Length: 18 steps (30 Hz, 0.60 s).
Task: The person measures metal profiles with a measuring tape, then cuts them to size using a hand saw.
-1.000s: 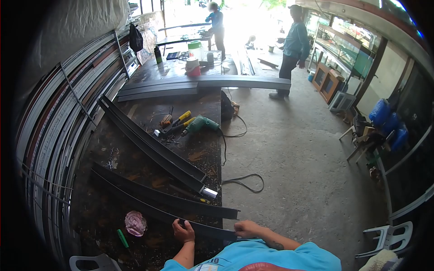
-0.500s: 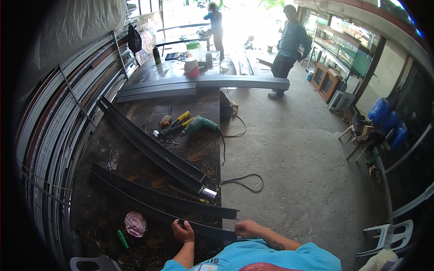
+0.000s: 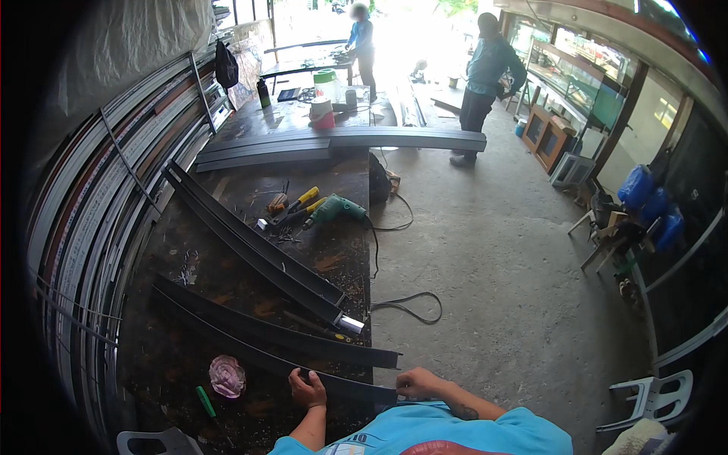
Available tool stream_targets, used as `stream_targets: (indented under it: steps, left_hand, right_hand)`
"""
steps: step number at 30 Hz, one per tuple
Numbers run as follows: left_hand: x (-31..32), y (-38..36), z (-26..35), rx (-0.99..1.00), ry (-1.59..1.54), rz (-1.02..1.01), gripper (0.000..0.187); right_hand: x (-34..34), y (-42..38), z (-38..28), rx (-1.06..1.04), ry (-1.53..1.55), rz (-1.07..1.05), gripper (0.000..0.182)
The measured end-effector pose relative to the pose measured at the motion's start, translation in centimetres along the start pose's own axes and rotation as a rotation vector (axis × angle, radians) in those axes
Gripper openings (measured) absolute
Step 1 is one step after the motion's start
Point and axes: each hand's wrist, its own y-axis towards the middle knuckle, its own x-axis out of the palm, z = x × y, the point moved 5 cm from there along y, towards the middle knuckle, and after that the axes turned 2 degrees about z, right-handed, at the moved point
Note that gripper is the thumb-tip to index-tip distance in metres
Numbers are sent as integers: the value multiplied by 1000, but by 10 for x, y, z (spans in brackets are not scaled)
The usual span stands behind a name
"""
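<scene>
A long dark metal profile [image 3: 250,350] lies along the near edge of the workbench [image 3: 227,292]. My left hand [image 3: 308,389] grips it at its near side, fingers curled over the edge. My right hand [image 3: 416,382] holds the same profile at its right end, where it sticks out past the bench. A second dark profile [image 3: 303,339] lies just behind it, and a longer one [image 3: 254,246] with a bright metal end runs diagonally across the bench.
A green drill [image 3: 337,208], yellow-handled tools [image 3: 302,200], a pink rag [image 3: 227,374] and a green screwdriver [image 3: 205,400] lie on the bench. Grey profiles [image 3: 341,139] lie across its far end. Stock lines the left wall. Two people [image 3: 485,76] stand beyond. A cable [image 3: 409,305] trails on the floor.
My hands and the profile have stayed put. The nearer person at the back has shifted stance slightly, with a hand now on the hip.
</scene>
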Motion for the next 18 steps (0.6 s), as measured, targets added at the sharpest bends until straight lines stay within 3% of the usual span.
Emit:
stream_targets:
  steps: [18]
  left_hand:
    - [1,0,0,-11,3,-18,44]
  right_hand:
    - [2,6,6,-15,-3,-48,25]
